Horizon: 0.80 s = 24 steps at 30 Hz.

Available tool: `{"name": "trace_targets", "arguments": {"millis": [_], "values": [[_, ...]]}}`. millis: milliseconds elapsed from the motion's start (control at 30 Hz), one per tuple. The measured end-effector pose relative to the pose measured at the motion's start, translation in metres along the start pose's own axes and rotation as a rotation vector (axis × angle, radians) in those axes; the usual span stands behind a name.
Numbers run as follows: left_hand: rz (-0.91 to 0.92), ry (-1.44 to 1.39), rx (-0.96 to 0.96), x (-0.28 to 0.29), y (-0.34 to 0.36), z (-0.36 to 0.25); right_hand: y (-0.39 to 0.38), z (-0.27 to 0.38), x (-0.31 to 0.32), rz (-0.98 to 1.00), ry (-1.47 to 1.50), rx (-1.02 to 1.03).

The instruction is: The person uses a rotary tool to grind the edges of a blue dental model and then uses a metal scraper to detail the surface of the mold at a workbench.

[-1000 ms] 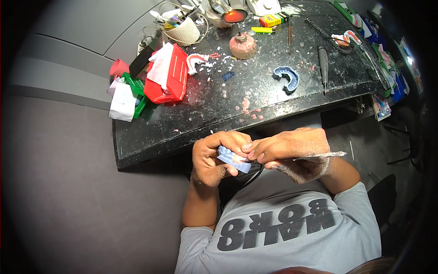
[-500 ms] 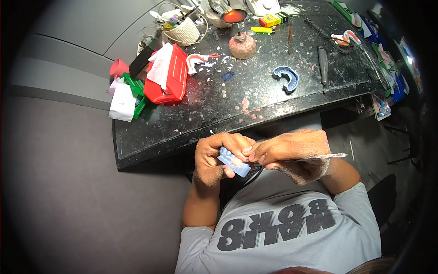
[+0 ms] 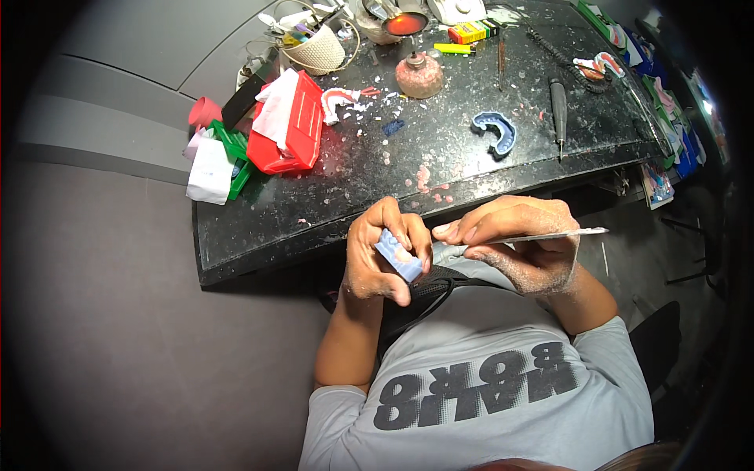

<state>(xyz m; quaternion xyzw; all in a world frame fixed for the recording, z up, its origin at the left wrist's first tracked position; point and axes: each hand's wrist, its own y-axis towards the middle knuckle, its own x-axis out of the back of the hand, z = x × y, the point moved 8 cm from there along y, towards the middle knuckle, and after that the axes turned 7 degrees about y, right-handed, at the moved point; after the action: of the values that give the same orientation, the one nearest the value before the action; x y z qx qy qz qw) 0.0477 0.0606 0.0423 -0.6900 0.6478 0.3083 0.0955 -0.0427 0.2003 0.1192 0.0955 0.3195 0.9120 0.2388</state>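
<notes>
My left hand (image 3: 361, 261) curls round the model (image 3: 404, 265); just beside it, my right hand (image 3: 525, 255) pinches a tool (image 3: 585, 232), its tip hard to see. A loose left grip could let the model slip.

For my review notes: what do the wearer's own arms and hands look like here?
The left hand and right hand are ungloved, both specked with pale dust, more plainly on the right. The forearms are bare below short, light grey sleeves, part of a T-shirt with dark block lettering.
</notes>
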Motion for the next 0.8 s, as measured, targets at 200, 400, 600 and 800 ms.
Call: {"name": "trace_targets", "arguments": {"millis": [200, 400, 600, 800], "values": [[0.010, 0.089, 0.005, -0.016, 0.003, -0.006, -0.021, -0.022, -0.002, -0.119, 0.356, -0.227], [-0.023, 0.113, 0.050, -0.021, 0.003, -0.006, -0.001, -0.001, -0.021, 0.103, 0.040, -0.034], [-0.019, 0.154, 0.072, -0.020, 0.003, -0.004, -0.002, -0.006, -0.024, 0.117, 0.019, -0.018], [-0.015, 0.173, 0.051, -0.020, 0.003, -0.006, -0.002, -0.007, -0.026, 0.134, -0.004, -0.053]]}}
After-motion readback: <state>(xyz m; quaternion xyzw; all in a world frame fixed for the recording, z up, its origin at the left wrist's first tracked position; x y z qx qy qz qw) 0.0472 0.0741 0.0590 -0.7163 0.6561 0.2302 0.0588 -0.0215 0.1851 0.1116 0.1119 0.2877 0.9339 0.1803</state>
